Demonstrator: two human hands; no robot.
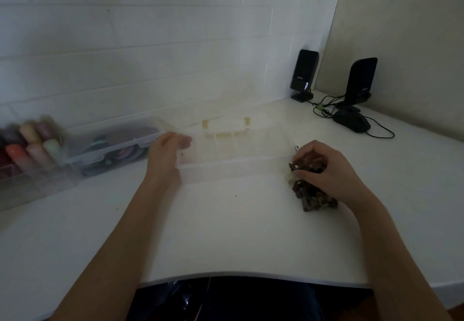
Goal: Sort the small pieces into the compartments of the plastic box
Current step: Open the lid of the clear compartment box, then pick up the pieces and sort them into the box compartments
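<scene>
Two bare arms reach out over the white counter [226,233]. The right hand [326,170] sits on top of one pile of small brown pieces [313,195]. Its fingers curl down around some of them, gripping them. The pieces are too many and too blurry to count.

Just left of the pile lies one clear box [236,155] with its lid open. It has thin walls inside, but I cannot count the compartments. The left hand [163,155] is at the left end of the box, touching its edge. Its fingers are bent, but I cannot tell if they grip the box.

Far to the left are blurry clear bins [110,147] with colored things inside, partly cut off. At the far right corner stand two black speakers [304,74] with wires, and one black mouse [351,121].
</scene>
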